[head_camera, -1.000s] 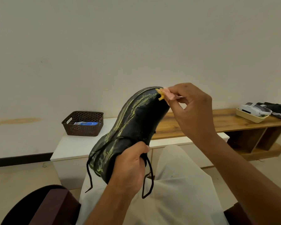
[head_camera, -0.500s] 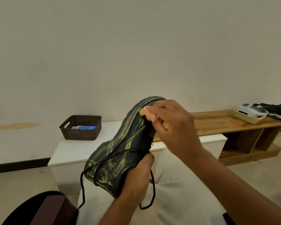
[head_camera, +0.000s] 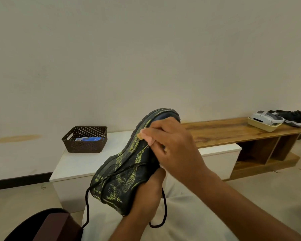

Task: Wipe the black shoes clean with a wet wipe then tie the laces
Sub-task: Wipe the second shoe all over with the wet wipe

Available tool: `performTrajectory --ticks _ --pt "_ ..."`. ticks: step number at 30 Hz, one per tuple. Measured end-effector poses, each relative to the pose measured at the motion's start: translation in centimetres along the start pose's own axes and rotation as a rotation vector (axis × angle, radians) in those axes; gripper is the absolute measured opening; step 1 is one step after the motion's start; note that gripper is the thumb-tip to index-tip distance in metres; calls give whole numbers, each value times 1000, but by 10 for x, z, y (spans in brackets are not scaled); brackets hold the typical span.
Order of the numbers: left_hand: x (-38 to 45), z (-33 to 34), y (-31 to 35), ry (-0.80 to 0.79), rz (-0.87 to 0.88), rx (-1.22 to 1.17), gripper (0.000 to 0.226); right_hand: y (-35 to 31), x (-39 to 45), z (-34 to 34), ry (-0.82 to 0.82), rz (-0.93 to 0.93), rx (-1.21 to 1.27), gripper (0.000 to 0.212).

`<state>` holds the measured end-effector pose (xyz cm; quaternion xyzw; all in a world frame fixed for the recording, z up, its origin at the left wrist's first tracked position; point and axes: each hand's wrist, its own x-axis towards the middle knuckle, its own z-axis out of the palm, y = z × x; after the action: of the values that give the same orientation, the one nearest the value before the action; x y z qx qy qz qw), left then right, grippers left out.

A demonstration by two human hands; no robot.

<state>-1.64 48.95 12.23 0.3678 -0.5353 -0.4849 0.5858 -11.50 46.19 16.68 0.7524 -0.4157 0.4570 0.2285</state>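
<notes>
The left hand point(head_camera: 146, 197) is gripping the shoe point(head_camera: 127, 167) at its lower end, long axis rising away; the right hand point(head_camera: 174, 148) is pinching the wipe point(head_camera: 144, 135) against its upper side.

One black shoe point(head_camera: 127, 173) up in the air, and two hands on it: left hand point(head_camera: 144, 199) and right hand point(head_camera: 175, 150). One small pinkish wipe point(head_camera: 144, 136) under the right fingers point(head_camera: 151, 131). Two lace ends point(head_camera: 87, 204) dangle loose. One brown basket point(head_camera: 85, 141) on the one white cabinet point(head_camera: 76, 164). One wooden bench point(head_camera: 233, 131), one cream tray point(head_camera: 262, 125) on it, and dark shoes point(head_camera: 295, 117) at the far end, count unclear from here.
</notes>
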Motion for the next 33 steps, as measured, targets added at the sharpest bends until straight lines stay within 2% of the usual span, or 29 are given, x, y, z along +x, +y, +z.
performTrajectory --ticks 5,10,13,15,18,20,21,23,26,28,29,31,33 --pt "-4 -2 16 112 71 254 47 38 19 -8 142 165 -76 10" --pt "-5 -5 9 101 41 386 42 46 34 -16 133 366 -35 14" --pt "-6 -5 7 125 131 501 40 32 44 -19 156 306 -31 15" --pt "-6 -6 7 124 182 549 27 18 44 -17 115 222 -19 14" --pt "-4 -8 3 64 214 540 40 -8 34 -10 31 134 -28 9" --pt "-4 -6 2 69 215 554 36 -3 33 -12 40 120 -36 8" --pt "-5 -5 4 91 228 558 30 7 35 -14 60 135 -46 9" --pt "-8 -4 6 153 266 577 39 31 41 -21 94 215 -74 12" --pt "-10 -3 8 177 219 599 32 58 47 -26 61 380 -43 16" --pt "-10 -3 8 170 210 586 41 58 48 -26 65 390 -6 17" --pt "-10 -4 6 166 227 592 44 54 48 -25 85 362 8 17" --pt "-9 -4 3 125 235 607 36 40 47 -24 101 263 43 17" --pt "-8 -4 -1 121 196 572 32 23 41 -19 47 157 65 15"
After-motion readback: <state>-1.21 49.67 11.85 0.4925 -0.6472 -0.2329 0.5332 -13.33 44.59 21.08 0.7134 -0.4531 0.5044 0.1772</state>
